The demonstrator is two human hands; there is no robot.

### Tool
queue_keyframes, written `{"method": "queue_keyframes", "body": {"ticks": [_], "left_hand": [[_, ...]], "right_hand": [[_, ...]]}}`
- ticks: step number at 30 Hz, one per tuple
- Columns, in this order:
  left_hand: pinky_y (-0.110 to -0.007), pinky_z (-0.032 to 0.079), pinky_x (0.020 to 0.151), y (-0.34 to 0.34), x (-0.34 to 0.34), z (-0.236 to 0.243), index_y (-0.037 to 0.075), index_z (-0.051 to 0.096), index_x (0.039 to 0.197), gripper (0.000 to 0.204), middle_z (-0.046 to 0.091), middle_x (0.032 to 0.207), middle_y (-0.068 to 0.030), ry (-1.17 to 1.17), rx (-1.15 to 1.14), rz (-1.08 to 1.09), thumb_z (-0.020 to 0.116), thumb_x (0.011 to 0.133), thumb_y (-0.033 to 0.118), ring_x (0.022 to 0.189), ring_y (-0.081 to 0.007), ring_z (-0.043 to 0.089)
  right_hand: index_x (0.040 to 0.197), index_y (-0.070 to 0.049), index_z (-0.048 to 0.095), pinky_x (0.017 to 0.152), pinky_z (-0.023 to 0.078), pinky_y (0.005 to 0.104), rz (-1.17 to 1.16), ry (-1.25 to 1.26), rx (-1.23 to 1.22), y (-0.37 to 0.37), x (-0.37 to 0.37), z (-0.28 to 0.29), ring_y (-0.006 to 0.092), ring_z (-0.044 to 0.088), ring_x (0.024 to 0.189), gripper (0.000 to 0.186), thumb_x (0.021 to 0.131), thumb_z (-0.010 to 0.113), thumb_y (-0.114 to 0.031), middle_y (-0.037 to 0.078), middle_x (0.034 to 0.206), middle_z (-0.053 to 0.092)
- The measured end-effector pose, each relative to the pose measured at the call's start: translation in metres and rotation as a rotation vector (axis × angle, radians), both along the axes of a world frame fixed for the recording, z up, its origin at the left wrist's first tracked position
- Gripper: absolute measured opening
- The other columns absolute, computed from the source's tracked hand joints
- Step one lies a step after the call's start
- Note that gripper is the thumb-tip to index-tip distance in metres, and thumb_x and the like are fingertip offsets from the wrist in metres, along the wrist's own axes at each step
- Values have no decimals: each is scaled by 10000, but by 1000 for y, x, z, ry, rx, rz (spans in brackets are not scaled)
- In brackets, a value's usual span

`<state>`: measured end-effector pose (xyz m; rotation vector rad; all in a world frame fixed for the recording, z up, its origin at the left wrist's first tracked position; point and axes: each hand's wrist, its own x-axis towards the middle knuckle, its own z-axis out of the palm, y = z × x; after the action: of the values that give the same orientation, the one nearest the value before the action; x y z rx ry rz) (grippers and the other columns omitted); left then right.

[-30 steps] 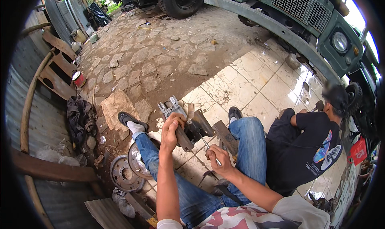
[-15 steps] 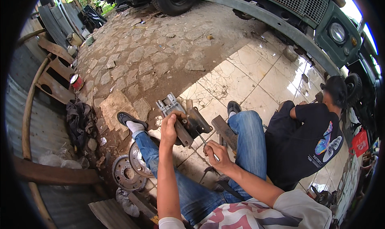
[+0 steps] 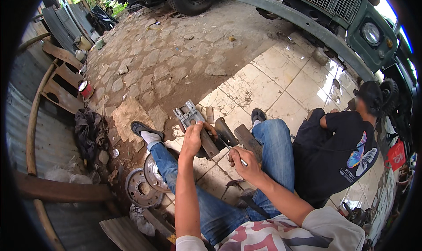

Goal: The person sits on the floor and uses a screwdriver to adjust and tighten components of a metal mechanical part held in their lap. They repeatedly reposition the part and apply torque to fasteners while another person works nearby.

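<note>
My left hand (image 3: 192, 137) is closed around a brown rectangular steel bar (image 3: 209, 146), over a grey metal vise (image 3: 189, 112) low on the tiles between my feet. Just right of the bar stands a dark bent metal plate (image 3: 227, 131). In my right hand (image 3: 248, 164) is a thin rod-like tool with a pale handle (image 3: 244, 162); its kind is not clear. The tool's tip points at the plate's lower edge, though contact cannot be made out. Beside my right knee lies another thick steel piece (image 3: 247, 138).
To my right a person in a black shirt (image 3: 336, 158) sits close by. Two round metal discs (image 3: 138, 198) lie by my left leg. A green vehicle's bumper (image 3: 303, 29) spans the far right. Corrugated sheet wall (image 3: 52, 136) and wooden poles (image 3: 41, 101) border the left.
My right hand and its tool have shifted slightly up and to the right. The dark plate now stands more upright and farther right of the bar. My left hand stays on the bar.
</note>
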<state>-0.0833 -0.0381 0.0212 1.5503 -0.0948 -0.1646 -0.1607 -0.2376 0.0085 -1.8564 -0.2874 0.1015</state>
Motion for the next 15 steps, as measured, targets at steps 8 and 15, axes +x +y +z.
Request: {"method": "queue_keyframes", "body": {"ticks": [8,15], "left_hand": [[-314,472,651,-4,-1,-10,-33,664,786,628,644,682,-113,-74,72,67,276,957,430,650,-208,608],[-329,453,696,-6,-5,-11,-28,673,769,610,652,703,-114,-74,47,122,259,971,372,678,-212,584]], "right_hand": [[807,55,529,559,416,336,8,-90,-96,1,3,16,183,518,544,363,1018,448,-229,117,674,538],[883,41,601,646,450,395,35,-19,-103,-1,9,16,328,581,681,306,991,491,-223,172,758,601]]}}
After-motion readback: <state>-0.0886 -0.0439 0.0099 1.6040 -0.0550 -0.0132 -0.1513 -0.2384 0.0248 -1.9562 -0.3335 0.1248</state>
